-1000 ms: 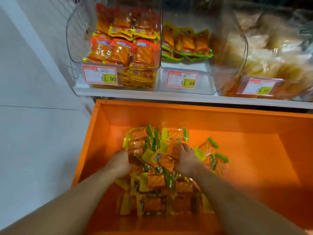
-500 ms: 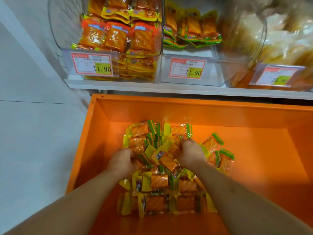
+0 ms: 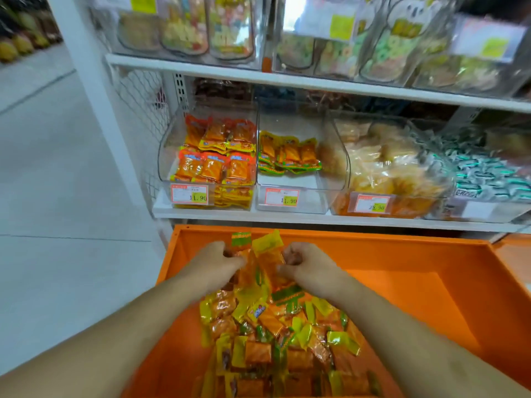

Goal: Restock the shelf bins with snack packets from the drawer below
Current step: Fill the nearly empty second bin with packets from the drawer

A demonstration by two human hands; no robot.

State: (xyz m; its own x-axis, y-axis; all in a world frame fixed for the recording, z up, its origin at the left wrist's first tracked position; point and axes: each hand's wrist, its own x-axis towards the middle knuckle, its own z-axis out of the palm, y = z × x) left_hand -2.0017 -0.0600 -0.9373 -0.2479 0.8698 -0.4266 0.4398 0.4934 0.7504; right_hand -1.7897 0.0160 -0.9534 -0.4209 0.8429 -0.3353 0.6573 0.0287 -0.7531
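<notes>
My left hand (image 3: pixel 214 262) and my right hand (image 3: pixel 309 264) grip a bunch of yellow-and-orange snack packets (image 3: pixel 260 262) between them, raised above the orange drawer (image 3: pixel 431 282). More of the same packets (image 3: pixel 275 337) lie heaped in the drawer below my forearms. On the shelf above, a clear bin (image 3: pixel 290 196) with an 11.90 tag holds a few matching yellow-green packets (image 3: pixel 290 156) at its back. Left of it, a bin (image 3: pixel 172 156) is stacked with orange-red packets (image 3: pixel 218 156).
Bins of pale snacks (image 3: pixel 388 168) and teal-wrapped sweets (image 3: pixel 488 179) stand to the right. An upper shelf (image 3: pixel 287 81) carries more clear containers. A white post (image 3: pixel 94 96) and wire mesh side panel bound the shelf on the left; tiled floor (image 3: pixel 57 196) lies beyond.
Both hands closed on a bunch of packets in the heap and lifted it up toward the shelf. The view tilted upward, showing the upper shelf.
</notes>
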